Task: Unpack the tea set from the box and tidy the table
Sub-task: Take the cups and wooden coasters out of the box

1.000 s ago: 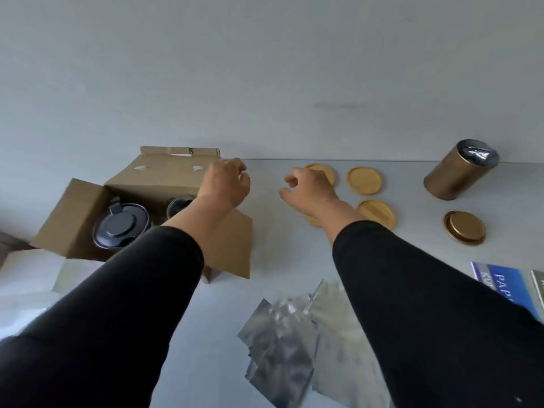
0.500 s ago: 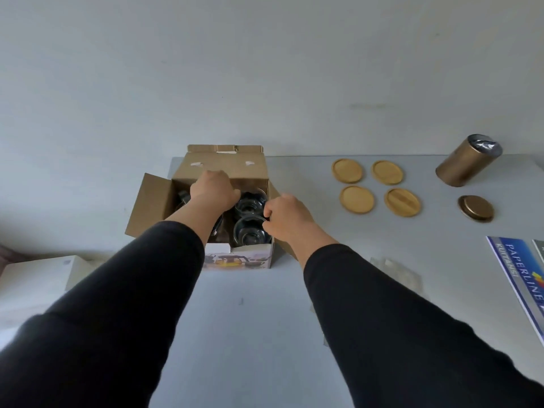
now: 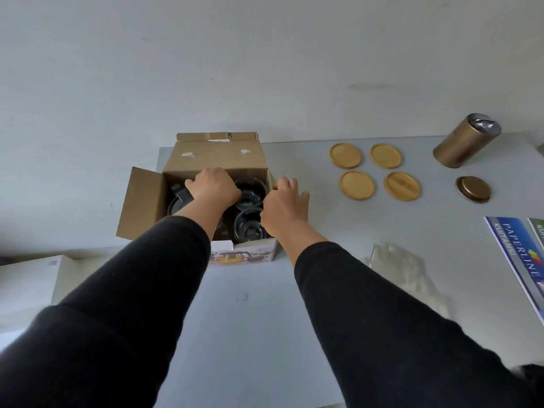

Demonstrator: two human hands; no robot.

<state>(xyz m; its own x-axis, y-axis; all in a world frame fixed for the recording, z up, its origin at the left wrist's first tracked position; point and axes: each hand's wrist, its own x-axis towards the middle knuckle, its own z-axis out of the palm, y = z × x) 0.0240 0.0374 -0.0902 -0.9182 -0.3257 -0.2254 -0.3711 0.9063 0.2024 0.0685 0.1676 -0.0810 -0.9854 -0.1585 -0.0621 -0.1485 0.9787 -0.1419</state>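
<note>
An open cardboard box (image 3: 215,156) stands at the table's far left, flaps spread. Inside it I see glass cups (image 3: 250,231) and the black top of a teapot (image 3: 181,195). My left hand (image 3: 213,185) reaches down into the box between the teapot and the cups, fingers curled; what they touch is hidden. My right hand (image 3: 284,207) grips the box's right flap and wall, fingers hooked over the edge. Several wooden coasters (image 3: 356,185) lie on the table to the right of the box.
A gold tin (image 3: 465,142) lies tilted at the far right with its lid (image 3: 473,189) beside it. A blue paper pack (image 3: 521,254) sits at the right edge, crumpled foil bags (image 3: 406,269) near my right sleeve. A white box (image 3: 29,278) stands left of the table.
My view has swung toward the box. Both hands moved from above the table to the box: the left went inside, the right took the right flap.
</note>
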